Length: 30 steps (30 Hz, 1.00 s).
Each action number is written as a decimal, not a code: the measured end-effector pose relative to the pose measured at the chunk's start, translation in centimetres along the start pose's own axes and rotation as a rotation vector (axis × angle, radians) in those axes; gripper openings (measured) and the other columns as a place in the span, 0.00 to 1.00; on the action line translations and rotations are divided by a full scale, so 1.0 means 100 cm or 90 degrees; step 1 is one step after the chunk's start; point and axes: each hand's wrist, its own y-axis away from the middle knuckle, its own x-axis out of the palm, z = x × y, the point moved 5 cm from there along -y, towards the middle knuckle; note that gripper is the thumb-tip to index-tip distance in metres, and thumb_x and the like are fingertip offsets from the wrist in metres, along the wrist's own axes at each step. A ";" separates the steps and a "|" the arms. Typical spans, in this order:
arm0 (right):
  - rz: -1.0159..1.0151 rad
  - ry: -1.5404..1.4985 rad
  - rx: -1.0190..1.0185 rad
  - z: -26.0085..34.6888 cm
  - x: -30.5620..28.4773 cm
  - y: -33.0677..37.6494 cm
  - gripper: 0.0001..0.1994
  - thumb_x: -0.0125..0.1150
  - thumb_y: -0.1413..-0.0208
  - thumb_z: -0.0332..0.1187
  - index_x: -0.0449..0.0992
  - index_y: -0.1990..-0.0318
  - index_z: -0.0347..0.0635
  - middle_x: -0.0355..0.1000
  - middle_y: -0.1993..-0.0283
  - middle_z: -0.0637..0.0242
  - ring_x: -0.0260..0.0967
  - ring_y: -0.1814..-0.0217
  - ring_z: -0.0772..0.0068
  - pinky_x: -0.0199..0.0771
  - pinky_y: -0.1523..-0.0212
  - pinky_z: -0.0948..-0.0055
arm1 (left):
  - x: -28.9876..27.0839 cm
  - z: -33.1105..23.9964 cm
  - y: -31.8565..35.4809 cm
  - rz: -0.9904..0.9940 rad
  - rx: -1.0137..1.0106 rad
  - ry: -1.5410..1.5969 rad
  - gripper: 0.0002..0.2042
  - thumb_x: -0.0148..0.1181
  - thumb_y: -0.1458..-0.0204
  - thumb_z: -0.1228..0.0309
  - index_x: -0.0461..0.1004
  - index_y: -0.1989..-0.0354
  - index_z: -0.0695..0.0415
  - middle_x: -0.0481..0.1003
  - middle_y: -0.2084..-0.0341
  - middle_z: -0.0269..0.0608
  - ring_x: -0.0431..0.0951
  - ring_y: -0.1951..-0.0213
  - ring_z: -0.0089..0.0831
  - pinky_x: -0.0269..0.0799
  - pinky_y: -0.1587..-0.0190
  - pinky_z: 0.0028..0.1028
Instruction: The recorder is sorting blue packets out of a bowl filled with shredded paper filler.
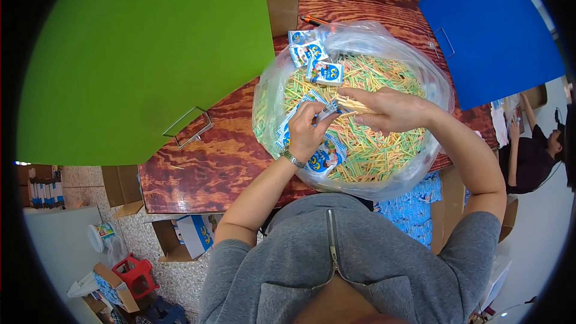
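My left hand point(306, 132), with a watch on its wrist, pinches a small blue-and-white packet point(326, 111) by its upper end. Between the fingers and thumb of my right hand point(397, 110) is a bunch of pale thin sticks point(354, 104), with its tips at the packet's mouth. Both hands are above a large clear plastic bag point(443, 87), which is spread wide and full of thin pink, green and yellow sticks point(381, 153). More blue-and-white packets point(326, 72) lie at the bag's far left, and others point(327, 157) lie beneath my left hand.
The bag stands on a red-brown wood-grain table point(204, 183). A green panel point(150, 54) rises at left, a blue panel point(492, 30) at right, each with a wire handle. Cardboard boxes point(281, 0) and an orange cutter point(313, 20) are behind. Another person point(534, 162) is at far right.
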 end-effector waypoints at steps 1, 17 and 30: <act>0.009 0.026 0.003 0.000 0.001 0.000 0.33 0.50 0.36 0.37 0.43 0.27 0.49 0.72 0.76 0.61 0.74 0.76 0.69 0.77 0.73 0.69 | 0.000 0.002 0.000 0.000 0.001 0.000 0.13 0.73 0.60 0.75 0.72 0.70 0.59 0.72 0.75 0.39 0.72 0.76 0.31 0.67 0.76 0.29; 0.181 0.134 0.113 0.010 -0.017 -0.001 0.40 0.50 0.37 0.33 0.28 0.27 0.50 0.77 0.70 0.54 0.78 0.74 0.64 0.79 0.69 0.66 | -0.006 0.002 0.000 -0.010 0.025 -0.024 0.12 0.73 0.59 0.77 0.73 0.69 0.60 0.72 0.75 0.38 0.71 0.78 0.27 0.67 0.76 0.25; 0.268 0.077 0.125 0.010 -0.019 -0.008 0.40 0.47 0.36 0.35 0.24 0.28 0.45 0.76 0.70 0.58 0.77 0.74 0.65 0.78 0.71 0.69 | -0.015 -0.010 -0.005 0.024 0.112 -0.052 0.13 0.67 0.64 0.84 0.75 0.67 0.61 0.76 0.70 0.42 0.78 0.67 0.37 0.73 0.69 0.30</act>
